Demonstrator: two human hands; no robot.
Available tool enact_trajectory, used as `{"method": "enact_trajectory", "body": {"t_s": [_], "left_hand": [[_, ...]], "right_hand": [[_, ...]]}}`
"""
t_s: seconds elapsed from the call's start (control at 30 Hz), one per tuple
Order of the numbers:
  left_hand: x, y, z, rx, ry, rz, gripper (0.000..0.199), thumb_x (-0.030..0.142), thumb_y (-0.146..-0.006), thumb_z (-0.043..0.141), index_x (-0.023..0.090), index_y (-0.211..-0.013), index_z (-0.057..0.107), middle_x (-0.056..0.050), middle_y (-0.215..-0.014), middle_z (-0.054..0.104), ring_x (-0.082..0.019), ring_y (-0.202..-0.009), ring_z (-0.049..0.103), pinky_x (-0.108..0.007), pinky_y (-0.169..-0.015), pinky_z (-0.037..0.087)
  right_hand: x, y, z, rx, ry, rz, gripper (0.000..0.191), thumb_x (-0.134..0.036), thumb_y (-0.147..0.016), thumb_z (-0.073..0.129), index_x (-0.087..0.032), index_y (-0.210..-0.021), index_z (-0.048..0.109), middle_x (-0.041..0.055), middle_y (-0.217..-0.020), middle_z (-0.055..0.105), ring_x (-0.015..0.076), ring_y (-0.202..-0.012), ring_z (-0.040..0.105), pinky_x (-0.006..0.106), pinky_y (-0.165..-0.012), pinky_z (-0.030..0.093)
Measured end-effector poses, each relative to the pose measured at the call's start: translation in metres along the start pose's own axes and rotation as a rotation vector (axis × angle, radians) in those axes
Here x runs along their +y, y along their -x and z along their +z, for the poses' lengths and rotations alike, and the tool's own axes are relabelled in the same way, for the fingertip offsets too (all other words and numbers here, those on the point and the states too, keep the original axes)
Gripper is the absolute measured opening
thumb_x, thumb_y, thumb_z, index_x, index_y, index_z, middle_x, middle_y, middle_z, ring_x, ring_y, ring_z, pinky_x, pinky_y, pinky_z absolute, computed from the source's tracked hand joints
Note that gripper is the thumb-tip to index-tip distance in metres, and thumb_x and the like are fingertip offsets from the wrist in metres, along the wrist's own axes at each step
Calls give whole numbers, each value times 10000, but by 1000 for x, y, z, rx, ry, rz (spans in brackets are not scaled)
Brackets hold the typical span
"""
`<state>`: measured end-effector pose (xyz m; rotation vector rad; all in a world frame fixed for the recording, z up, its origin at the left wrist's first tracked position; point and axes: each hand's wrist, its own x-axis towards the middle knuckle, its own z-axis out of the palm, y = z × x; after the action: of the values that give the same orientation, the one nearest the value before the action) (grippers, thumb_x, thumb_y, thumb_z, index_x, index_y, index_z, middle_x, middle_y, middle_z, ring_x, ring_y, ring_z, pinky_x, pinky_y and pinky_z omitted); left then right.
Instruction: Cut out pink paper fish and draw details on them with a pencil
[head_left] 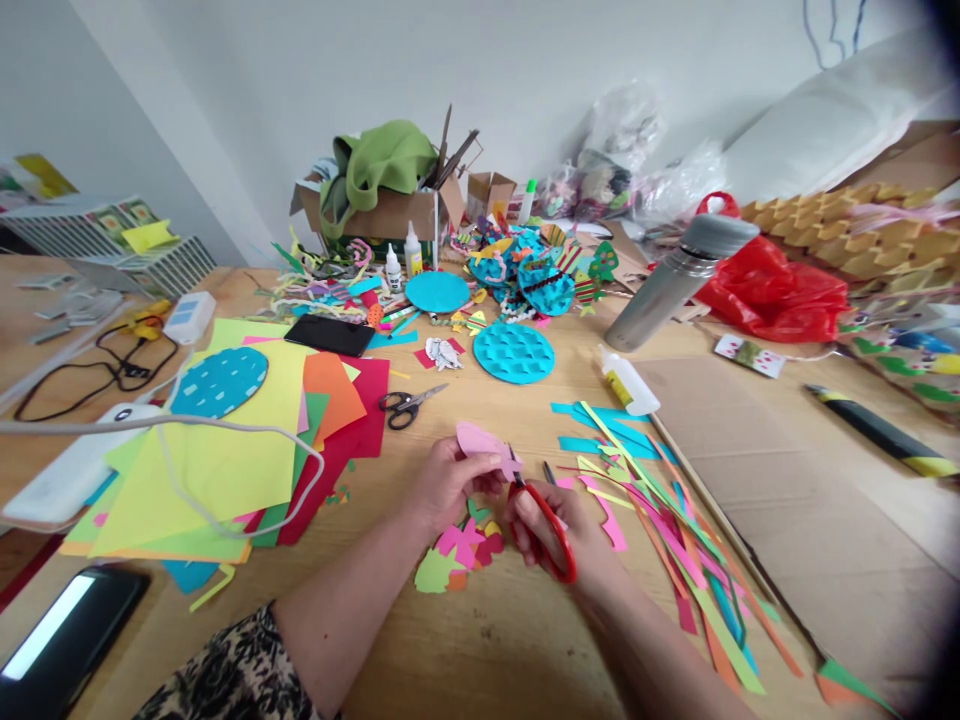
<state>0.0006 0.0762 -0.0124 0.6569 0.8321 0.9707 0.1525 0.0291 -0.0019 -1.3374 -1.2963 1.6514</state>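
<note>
In my left hand [459, 482] is a piece of pink paper [480, 443], pinched between thumb and fingers. My right hand [559, 530] grips red-handled scissors [564, 560], whose blades meet the right edge of the pink paper. A thin dark pen-like stick [549, 472] also pokes out by the right hand; whether it is held I cannot tell. Just below my hands lie several cut paper shapes, among them a pink flower-like one [461, 541] and a light green one [435, 572]. Black-handled scissors [409, 405] rest on the table beyond my left hand.
Coloured paper sheets [255, 440] with a white cable across them lie left. Paper strips [690, 550] and cardboard [772, 480] are at right. Farther back are a blue paper disc [514, 352], a glue bottle [628, 382], a steel flask [667, 285] and a phone [330, 335].
</note>
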Motion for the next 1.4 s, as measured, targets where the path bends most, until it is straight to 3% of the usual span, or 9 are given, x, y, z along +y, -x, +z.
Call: {"method": "enact_trajectory", "body": {"t_s": [0.37,0.67,1.4], "left_hand": [[3,0,0,-6,-58,37,217,287,-619,784,108,-644,664,-50,-621,642,-119,-545,548,-246,-560,428],[2,-3,-7,-33,-187,72,187,273,-632,751,102,-678,689,-66,-621,664,-140,-547,561,-266,-567,438],[5,-3,-8,-66,-239,49,262,337,-607,777,94,-675,708,-85,-635,670,-154,-558,572,-266,-546,442]], "right_hand": [[0,2,-2,-57,37,-27,555,-747,-743,606,-206,-664,512,-19,-503,541,112,-409,471,243,-424,317],[1,1,-2,-68,15,-23,569,-758,-737,612,-192,-706,551,-21,-509,541,110,-408,470,243,-426,322],[0,1,-2,-72,41,-12,565,-762,-736,598,-199,-726,548,-18,-521,548,118,-417,483,247,-430,345]]}}
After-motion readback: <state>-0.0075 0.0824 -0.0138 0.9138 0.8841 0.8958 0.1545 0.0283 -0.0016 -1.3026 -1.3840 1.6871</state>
